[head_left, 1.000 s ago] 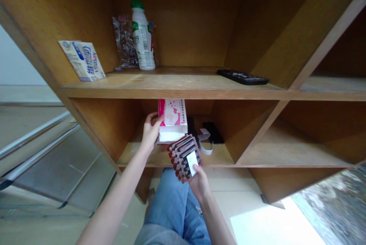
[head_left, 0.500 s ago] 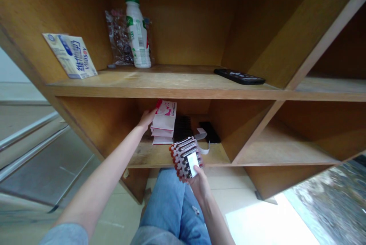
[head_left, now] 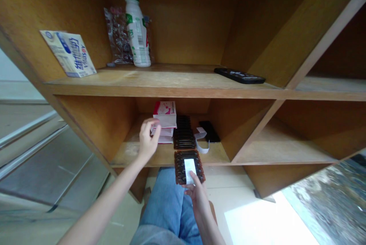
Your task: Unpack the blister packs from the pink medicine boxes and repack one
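Observation:
My right hand [head_left: 196,192] holds a dark tray of small vials [head_left: 188,166] with a white label, flat at the front edge of the lower shelf [head_left: 128,152]. A second similar dark tray [head_left: 183,137] lies on that shelf just behind it. My left hand [head_left: 148,138] rests on the lower shelf with its fingers curled against the left side of a stack of pink and white boxes [head_left: 165,120].
On the lower shelf lie a black device [head_left: 209,131] and a white paper strip [head_left: 201,141]. The upper shelf [head_left: 171,81] carries a milk carton [head_left: 68,53], a white bottle with green cap [head_left: 136,28], a clear packet [head_left: 117,34] and a black remote [head_left: 239,76].
My right hand turned the vial tray from tilted to flat and lowered it at the shelf's front edge. My left hand drew back from behind the pink boxes to their near side.

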Available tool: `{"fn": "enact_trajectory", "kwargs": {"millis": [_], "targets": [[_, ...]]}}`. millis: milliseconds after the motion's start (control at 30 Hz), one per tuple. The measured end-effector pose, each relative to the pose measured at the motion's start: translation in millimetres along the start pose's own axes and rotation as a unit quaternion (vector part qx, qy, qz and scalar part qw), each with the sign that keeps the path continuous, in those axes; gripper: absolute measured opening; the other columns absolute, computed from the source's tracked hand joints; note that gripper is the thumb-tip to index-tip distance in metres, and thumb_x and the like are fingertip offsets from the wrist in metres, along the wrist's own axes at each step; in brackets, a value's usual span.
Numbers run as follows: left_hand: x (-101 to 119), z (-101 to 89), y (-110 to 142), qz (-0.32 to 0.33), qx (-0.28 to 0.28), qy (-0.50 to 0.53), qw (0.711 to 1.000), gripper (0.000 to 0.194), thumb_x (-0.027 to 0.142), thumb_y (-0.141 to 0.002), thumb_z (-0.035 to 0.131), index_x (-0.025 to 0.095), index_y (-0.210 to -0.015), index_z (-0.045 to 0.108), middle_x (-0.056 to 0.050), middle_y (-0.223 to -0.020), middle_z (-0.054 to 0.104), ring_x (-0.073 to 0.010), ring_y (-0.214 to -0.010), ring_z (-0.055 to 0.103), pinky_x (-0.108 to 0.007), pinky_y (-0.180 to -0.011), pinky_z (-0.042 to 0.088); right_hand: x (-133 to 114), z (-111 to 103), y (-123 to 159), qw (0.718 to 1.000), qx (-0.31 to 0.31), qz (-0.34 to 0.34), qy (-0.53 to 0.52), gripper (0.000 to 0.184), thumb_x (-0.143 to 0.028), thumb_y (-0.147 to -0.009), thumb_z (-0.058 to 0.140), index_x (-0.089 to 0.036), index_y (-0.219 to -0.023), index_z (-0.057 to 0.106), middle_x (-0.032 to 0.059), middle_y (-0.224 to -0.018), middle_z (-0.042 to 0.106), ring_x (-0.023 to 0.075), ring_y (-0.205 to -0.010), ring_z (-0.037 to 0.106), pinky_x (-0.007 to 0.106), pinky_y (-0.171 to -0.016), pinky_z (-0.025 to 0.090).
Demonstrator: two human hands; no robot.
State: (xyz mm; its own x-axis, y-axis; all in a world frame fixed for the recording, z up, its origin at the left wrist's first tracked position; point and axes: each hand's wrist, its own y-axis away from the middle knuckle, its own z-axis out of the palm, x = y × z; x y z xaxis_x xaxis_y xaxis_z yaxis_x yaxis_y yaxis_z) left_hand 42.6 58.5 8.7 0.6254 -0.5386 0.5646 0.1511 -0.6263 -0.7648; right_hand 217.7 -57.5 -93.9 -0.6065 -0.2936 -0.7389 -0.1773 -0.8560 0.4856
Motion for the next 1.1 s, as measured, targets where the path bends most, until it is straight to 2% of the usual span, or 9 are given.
{"fn": "enact_trajectory", "kwargs": {"millis": [67, 133, 233, 433, 533, 667, 767, 900, 1100], "targets": [[19.2, -8.9, 41.0, 0.117, -0.139, -0.025, 0.983, 0.02, 0.031, -0.084, 0.052, 0.021, -0.099, 0.061, -0.007, -0.103, 0.062, -0.0197, -0.099, 0.057, -0.036, -0.089, 0.045, -3.4, 3.8, -0.6, 1.0, -0.003, -0.003, -0.006, 0.08, -0.048, -0.055, 0.078, -0.018, -0.121, 0.044, 0.0037, -0.078, 0.071, 0.0139, -0.048, 0.063, 0.019, -0.038, 0.045], [29.0, -10.9, 75.1, 0.2, -0.248, -0.034, 0.947, 0.034, 0.039, -0.081, 0.058, 0.021, -0.109, 0.06, -0.009, -0.111, 0.062, -0.0216, -0.101, 0.057, -0.036, -0.087, 0.047, -7.7, 7.9, -2.6, 1.0, -0.014, -0.003, -0.013, 0.076, -0.047, -0.055, 0.078, -0.016, -0.116, 0.047, 0.004, -0.077, 0.071, 0.0147, -0.052, 0.065, 0.021, -0.043, 0.049], [28.4, -2.6, 102.1, 0.206, -0.307, -0.069, 0.927, 0.044, 0.043, -0.08, 0.059, 0.021, -0.119, 0.056, -0.01, -0.118, 0.06, -0.0232, -0.106, 0.055, -0.038, -0.088, 0.047, -13.1, 11.4, -6.9, 0.999, -0.033, 0.001, -0.006, 0.07, -0.045, -0.055, 0.079, -0.015, -0.112, 0.05, 0.0036, -0.078, 0.071, 0.0147, -0.055, 0.066, 0.022, -0.048, 0.053], [18.2, 15.7, 106.0, 0.219, -0.297, -0.111, 0.923, 0.037, 0.038, -0.084, 0.056, 0.02, -0.115, 0.059, -0.01, -0.113, 0.062, -0.0224, -0.099, 0.057, -0.037, -0.083, 0.049, -22.3, 1.7, -16.9, 0.996, -0.051, 0.011, 0.071, 0.064, -0.047, -0.063, 0.075, -0.016, -0.113, 0.048, 0.0037, -0.075, 0.07, 0.0178, -0.056, 0.068, 0.025, -0.047, 0.054], [19.2, 16.5, 108.5, 0.207, -0.292, -0.11, 0.927, 0.039, 0.039, -0.084, 0.055, 0.019, -0.117, 0.059, -0.01, -0.113, 0.062, -0.0225, -0.1, 0.057, -0.037, -0.082, 0.05, -30.6, -7.2, -20.3, 0.992, -0.047, 0.002, 0.117, 0.056, -0.047, -0.063, 0.075, -0.014, -0.102, 0.053, 0.0028, -0.068, 0.067, 0.0176, -0.053, 0.067, 0.025, -0.045, 0.054], [18.4, 14.7, 112.6, 0.198, -0.28, -0.107, 0.933, 0.04, 0.041, -0.085, 0.052, 0.02, -0.118, 0.058, -0.01, -0.114, 0.062, -0.0225, -0.1, 0.058, -0.039, -0.084, 0.051, -38.5, -12.6, -20.0, 0.984, -0.083, -0.025, 0.157, 0.049, -0.051, -0.063, 0.074, -0.011, -0.086, 0.057, 0.0014, -0.058, 0.062, 0.0152, -0.049, 0.063, 0.023, -0.044, 0.053], [15.0, 13.5, 114.2, 0.207, -0.282, -0.093, 0.932, 0.04, 0.04, -0.086, 0.051, 0.022, -0.122, 0.056, -0.01, -0.116, 0.062, -0.0224, -0.104, 0.058, -0.039, -0.087, 0.052, -35.9, -10.7, -16.9, 0.987, -0.078, -0.039, 0.138, 0.055, -0.05, -0.059, 0.077, -0.014, -0.094, 0.054, 0.0035, -0.07, 0.066, 0.0163, -0.052, 0.065, 0.024, -0.044, 0.053], [11.1, 13.6, 118.2, 0.209, -0.281, -0.079, 0.933, 0.041, 0.036, -0.088, 0.05, 0.021, -0.126, 0.053, -0.011, -0.121, 0.06, -0.0225, -0.109, 0.056, -0.039, -0.091, 0.051, -28.3, -6.3, -13.2, 0.992, -0.024, -0.098, 0.072, 0.076, -0.044, -0.052, 0.083, -0.024, -0.11, 0.039, -0.0012, -0.081, 0.065, 0.0166, -0.054, 0.066, 0.026, -0.043, 0.054], [2.5, 17.1, 121.3, 0.195, -0.281, -0.072, 0.937, 0.043, 0.034, -0.088, 0.049, 0.023, -0.13, 0.049, -0.01, -0.125, 0.058, -0.0221, -0.115, 0.053, -0.04, -0.095, 0.05, -32.8, -0.1, -14.5, 0.985, -0.057, -0.12, 0.108, 0.07, -0.048, -0.052, 0.081, -0.021, -0.102, 0.04, 0.0, -0.081, 0.065, 0.0153, -0.05, 0.064, 0.023, -0.039, 0.051]]}}
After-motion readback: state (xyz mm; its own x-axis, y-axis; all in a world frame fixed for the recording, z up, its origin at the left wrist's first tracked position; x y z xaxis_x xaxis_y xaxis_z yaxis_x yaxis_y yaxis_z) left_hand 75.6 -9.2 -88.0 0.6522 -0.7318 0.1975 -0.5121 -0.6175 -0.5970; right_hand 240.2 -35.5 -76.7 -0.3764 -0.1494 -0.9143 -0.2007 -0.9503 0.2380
